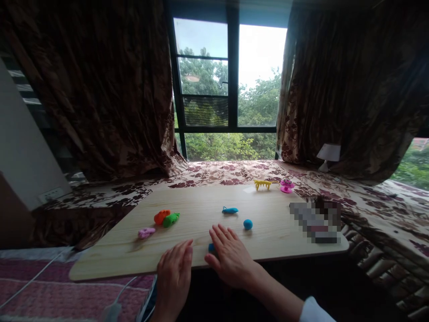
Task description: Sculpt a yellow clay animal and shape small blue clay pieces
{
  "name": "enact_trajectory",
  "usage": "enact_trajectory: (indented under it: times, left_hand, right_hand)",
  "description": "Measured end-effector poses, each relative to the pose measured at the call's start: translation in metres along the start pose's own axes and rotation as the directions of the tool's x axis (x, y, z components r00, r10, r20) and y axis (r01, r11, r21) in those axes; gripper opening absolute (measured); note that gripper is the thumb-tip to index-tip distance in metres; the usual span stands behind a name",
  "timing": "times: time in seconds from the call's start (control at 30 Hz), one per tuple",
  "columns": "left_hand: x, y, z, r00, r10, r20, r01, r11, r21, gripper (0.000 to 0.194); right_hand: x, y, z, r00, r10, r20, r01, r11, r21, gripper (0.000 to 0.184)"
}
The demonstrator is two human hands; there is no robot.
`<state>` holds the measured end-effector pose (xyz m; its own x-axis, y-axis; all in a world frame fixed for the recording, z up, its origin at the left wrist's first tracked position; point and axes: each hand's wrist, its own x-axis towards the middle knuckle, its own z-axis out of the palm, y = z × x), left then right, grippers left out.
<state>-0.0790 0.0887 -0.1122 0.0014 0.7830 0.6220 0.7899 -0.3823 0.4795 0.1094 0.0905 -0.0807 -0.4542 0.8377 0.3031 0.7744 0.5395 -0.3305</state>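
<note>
My right hand (231, 259) lies palm down with its fingers stretched out, over a small blue lump (211, 247) that looks like modelling clay. Most of that lump is hidden under the palm. My left hand (174, 273) rests at the table's near edge, its fingers straight and close together, holding nothing I can see. Just beyond the right fingertips sit a blue ball (248, 224) and a tapered blue piece (230, 210) with a thin loop at one end. Off to the left are orange (161, 217), green (171, 219) and pink (146, 233) shaped pieces.
At the far edge of the wooden table (194, 201) stand a yellow many-legged figure (262, 184) and a pink stand-like piece (287, 186). A pixelated object (315, 221) lies at the right. Behind are a flowered window seat, a small lamp (329, 154) and curtains.
</note>
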Motion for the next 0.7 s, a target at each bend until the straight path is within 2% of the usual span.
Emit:
enact_trajectory:
  times: [0.1,0.17,0.23,0.4,0.47,0.53,0.6,0.7]
  left_hand:
    - [-0.002,0.001,0.002,1.0,-0.015,0.005,0.015,1.0,0.001,0.03]
    - [-0.002,0.003,0.001,1.0,-0.025,0.006,0.025,1.0,0.0,0.03]
    - [-0.002,0.004,0.001,1.0,-0.026,0.004,0.026,1.0,-0.006,0.029]
    - [0.001,0.002,-0.001,1.0,-0.015,0.006,0.015,0.999,-0.033,0.03]
    - [0.002,-0.001,-0.001,1.0,-0.018,0.012,0.019,0.999,-0.046,0.03]
    - [0.002,-0.002,0.0,0.999,-0.029,0.022,0.03,0.998,-0.059,0.031]
    - [0.0,-0.002,0.0,0.998,-0.045,0.036,0.047,0.996,-0.073,0.031]
    - [-0.004,0.003,0.001,0.996,-0.058,0.068,0.065,0.993,-0.103,0.031]
  right_hand:
    - [-0.044,-0.013,-0.001,0.994,-0.103,0.026,0.103,0.995,0.005,0.065]
    - [-0.053,-0.016,-0.003,0.991,-0.128,0.032,0.128,0.992,0.002,0.066]
    - [-0.039,-0.012,-0.002,0.996,-0.08,0.027,0.08,0.997,-0.006,0.065]
    - [0.037,0.012,0.001,0.998,0.054,-0.027,-0.055,0.998,-0.019,0.061]
    - [0.045,0.015,0.002,0.997,0.067,-0.036,-0.068,0.998,-0.017,0.062]
    - [0.031,0.01,0.003,0.998,0.056,-0.026,-0.056,0.998,-0.014,0.063]
    - [0.004,0.002,0.003,1.0,0.016,-0.003,-0.016,1.0,-0.003,0.064]
    - [-0.035,-0.004,-0.003,0.994,-0.109,0.02,0.107,0.991,0.074,0.06]
